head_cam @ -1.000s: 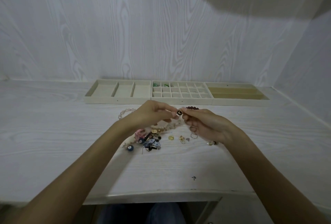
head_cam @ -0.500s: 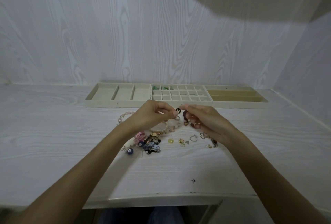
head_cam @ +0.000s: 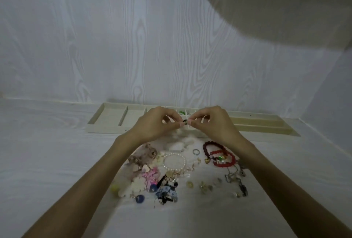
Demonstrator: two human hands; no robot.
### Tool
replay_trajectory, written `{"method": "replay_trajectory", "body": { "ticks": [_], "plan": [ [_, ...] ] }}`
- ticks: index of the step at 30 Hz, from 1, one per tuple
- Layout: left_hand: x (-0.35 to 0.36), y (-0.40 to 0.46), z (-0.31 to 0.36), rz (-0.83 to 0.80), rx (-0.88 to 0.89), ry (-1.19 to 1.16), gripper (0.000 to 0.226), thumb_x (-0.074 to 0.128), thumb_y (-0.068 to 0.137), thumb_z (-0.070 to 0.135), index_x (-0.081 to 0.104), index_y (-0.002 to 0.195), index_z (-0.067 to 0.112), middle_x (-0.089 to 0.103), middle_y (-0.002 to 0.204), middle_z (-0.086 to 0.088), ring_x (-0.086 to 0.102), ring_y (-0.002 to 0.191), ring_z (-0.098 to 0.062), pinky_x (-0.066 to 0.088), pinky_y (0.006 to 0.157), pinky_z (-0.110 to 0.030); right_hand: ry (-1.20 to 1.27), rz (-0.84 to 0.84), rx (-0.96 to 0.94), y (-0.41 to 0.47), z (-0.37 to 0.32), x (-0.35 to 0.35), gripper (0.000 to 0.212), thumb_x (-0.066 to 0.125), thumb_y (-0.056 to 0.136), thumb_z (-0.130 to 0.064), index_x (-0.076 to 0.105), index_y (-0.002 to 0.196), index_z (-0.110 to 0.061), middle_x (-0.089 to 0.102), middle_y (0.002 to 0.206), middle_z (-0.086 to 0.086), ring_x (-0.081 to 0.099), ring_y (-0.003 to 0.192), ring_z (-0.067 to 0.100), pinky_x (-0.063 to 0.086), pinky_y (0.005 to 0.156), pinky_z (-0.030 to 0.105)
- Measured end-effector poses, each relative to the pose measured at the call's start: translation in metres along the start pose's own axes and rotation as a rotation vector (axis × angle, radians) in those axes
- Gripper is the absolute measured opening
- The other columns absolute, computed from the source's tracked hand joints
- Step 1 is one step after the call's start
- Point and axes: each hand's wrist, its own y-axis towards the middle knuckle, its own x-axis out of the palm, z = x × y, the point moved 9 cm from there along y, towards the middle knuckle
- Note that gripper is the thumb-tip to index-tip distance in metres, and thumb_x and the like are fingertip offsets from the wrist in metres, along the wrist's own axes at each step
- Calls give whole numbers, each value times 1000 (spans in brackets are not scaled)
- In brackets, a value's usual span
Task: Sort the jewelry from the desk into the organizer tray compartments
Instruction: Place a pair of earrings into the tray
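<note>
I judge the sort barely begun: in the long cream organizer tray (head_cam: pixel 106 117) across mid-frame I see only a few green bits (head_cam: pixel 181 112) in one small compartment, its other visible sections bare. My left hand (head_cam: pixel 155 123) and right hand (head_cam: pixel 213 122) pinch one small black piece (head_cam: pixel 184 122) between curled fingertips, above the tray's front edge at centre. The jewelry heap, including a white pearl bracelet (head_cam: pixel 174 161) and red beaded bracelets (head_cam: pixel 219 155), lies unsorted on the desk (head_cam: pixel 47 161) at lower centre.

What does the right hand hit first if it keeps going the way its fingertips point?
The right hand points toward the person's left, so its fingertips would meet the left hand fingertips; both already pinch the small black piece between them. Depth looks matched, though uncertain.
</note>
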Motion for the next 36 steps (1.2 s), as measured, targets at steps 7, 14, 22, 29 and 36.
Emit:
{"method": "replay_trajectory", "body": {
  "ticks": [7,14,22,29,36],
  "plan": [
    [-16,44,-75,-89,-145,141,23,58,92,29,67,113,28,66,119,8,60,102,-10,47,89,-29,-68,1,81,57,26,4,13,72,81,-31,75,90,-22,68,81,-6,53,62,1,41,58,16],
    [4,57,-101,-265,-205,230,43,50,95,42,48,137,34,48,141,9,45,129,-11,31,98,-29,-158,-119,120,100,43,47,7,71,82,-31,75,85,-26,69,80,-1,59,72,12,46,64,27],
    [14,58,-115,-269,-157,153,50,59,89,43,49,136,32,51,139,11,50,124,-10,41,103,-35,-173,-206,149,111,53,87,6,71,80,-26,76,80,-28,66,71,-11,61,65,7,49,58,23],
    [14,60,-116,-256,-153,151,49,60,88,42,50,135,32,52,138,11,52,122,-10,41,103,-39,-239,-210,140,114,55,97,9,70,80,-24,78,85,-24,73,89,-1,64,74,12,48,61,25],
    [15,60,-116,-257,-147,143,49,61,88,41,50,135,31,52,138,11,52,122,-11,42,103,-38,-300,-188,134,117,55,104,9,70,81,-28,77,86,-27,73,98,-1,66,83,15,55,73,31]
  ]
}}
